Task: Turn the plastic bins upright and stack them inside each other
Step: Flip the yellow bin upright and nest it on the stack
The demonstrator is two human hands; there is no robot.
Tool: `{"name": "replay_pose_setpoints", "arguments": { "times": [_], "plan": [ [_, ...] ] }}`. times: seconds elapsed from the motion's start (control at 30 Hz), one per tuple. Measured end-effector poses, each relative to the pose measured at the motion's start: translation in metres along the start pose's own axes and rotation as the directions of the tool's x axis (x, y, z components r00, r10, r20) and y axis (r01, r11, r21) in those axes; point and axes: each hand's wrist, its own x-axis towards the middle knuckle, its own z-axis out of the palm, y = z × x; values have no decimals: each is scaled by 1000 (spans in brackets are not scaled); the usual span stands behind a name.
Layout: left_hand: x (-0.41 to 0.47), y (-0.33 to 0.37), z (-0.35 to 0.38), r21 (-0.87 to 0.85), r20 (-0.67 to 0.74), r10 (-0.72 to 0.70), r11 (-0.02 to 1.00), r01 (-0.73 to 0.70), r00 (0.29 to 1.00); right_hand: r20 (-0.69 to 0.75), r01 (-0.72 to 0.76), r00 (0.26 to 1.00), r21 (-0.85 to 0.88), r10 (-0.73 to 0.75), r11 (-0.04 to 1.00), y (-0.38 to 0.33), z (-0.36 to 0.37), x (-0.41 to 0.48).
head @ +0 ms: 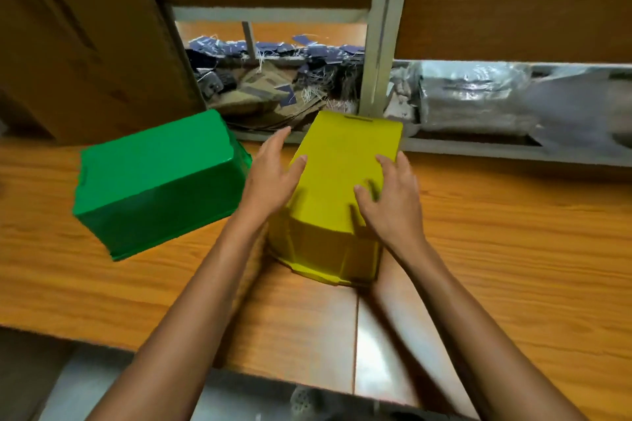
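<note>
A yellow plastic bin (345,161) stands upside down on the wooden table, its flat bottom facing up. My left hand (273,174) lies against its left side with straight fingers, thumb on the top face. On the right half of that top face rests my right hand (390,202), fingers spread and relaxed. A green plastic bin (154,178), also upside down, sits to the left, apart from both hands.
The wooden table (513,249) runs left to right, with its near edge just below my forearms. Behind it stands a grey metal shelf frame (376,55) holding fabric scraps and plastic-wrapped bundles (478,96). A large cardboard box (85,37) rises at the back left.
</note>
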Motion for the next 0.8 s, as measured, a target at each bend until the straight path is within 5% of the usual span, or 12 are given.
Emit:
{"name": "replay_pose_setpoints", "arguments": {
  "times": [0.1,0.23,0.43,0.67,0.8],
  "plan": [
    [34,-14,10,-14,204,-95,995,100,974,87,-161,983,-47,165,986,6,20,9],
    [47,-29,22,-264,447,-174,911,315,877,145,-421,907,370,396,828,28,43,12],
    [42,-38,26,-491,491,-148,767,413,859,220,-431,901,533,373,728,29,36,10],
    [4,-48,42,-741,471,-212,431,515,856,77,-326,945,229,317,917,-21,-37,-2],
    [-22,-58,60,-767,467,-267,352,537,843,-59,-94,994,55,97,994,-43,-54,-12]
  ]
}}
